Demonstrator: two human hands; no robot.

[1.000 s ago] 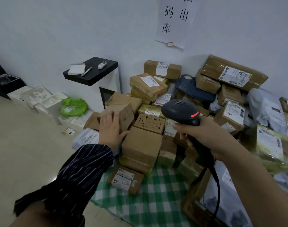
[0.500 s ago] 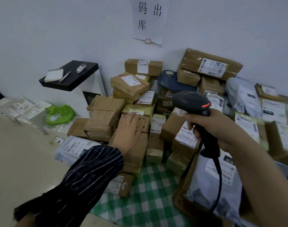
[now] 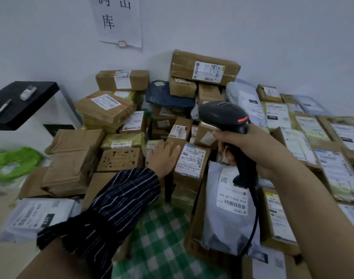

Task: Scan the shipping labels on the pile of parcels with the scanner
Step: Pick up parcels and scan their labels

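Note:
A pile of brown cardboard parcels and grey mailer bags fills the corner against the white wall. My right hand grips the handle of a black barcode scanner, its head pointing left over the pile. My left hand, fingers straight, rests on the side of a brown box whose white shipping label is handwritten "3-3". A grey mailer bag with a barcode label lies just below the scanner. The scanner's cable hangs down over that bag.
A black shelf at the left carries a pen and a small white device. A green bag lies on the floor below it. A green checked cloth lies under the pile. A paper sign hangs on the wall.
My left hand has moved right, from the boxes on the left side of the pile to the box labelled "3-3". The view swung right; my right hand keeps holding the scanner.

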